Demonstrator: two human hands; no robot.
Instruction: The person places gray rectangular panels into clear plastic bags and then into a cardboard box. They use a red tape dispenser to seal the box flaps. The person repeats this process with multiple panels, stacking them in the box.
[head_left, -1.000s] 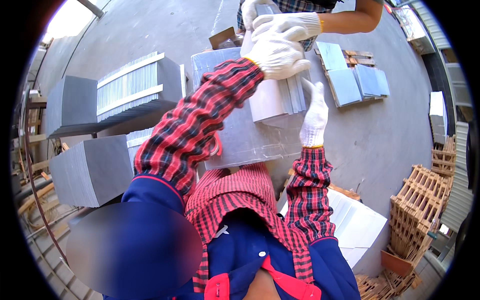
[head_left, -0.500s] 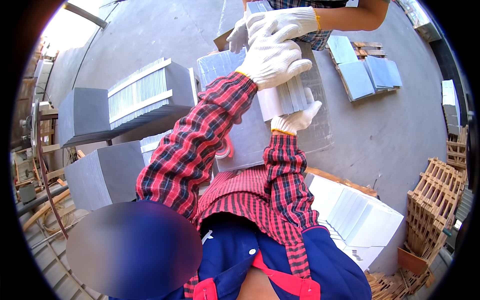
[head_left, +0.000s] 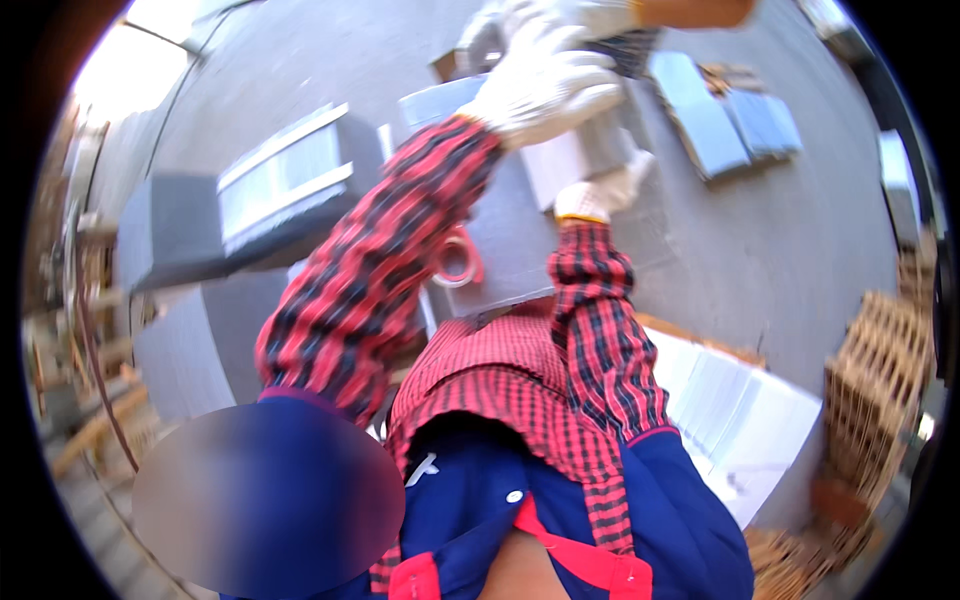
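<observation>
A short row of grey slabs (head_left: 600, 145) with a pale end face sits on the plastic-covered worktable (head_left: 510, 250). Wearing a white knit glove, my left hand (head_left: 545, 92) grips the far end of the row, its fingers blurred. My right hand (head_left: 605, 190), also gloved, is pressed against the near end with the thumb along the side. A co-worker's white-gloved hands (head_left: 590, 18) are just beyond my left hand, partly cut off by the upper edge. On the table near my left sleeve lies a red tape roll (head_left: 476, 258).
Strapped slab stacks (head_left: 285, 180) stand to the left, with more grey slabs (head_left: 195, 345) nearer me. Light slabs lie on a pallet (head_left: 735, 80) at far right. Beside my right arm is a white slab stack (head_left: 735, 410); wooden pallets (head_left: 870, 390) are piled beyond it.
Both my hands and the slab row now sit higher in the picture, which has shifted and blurred. My right arm reaches farther forward. More of the tape roll shows.
</observation>
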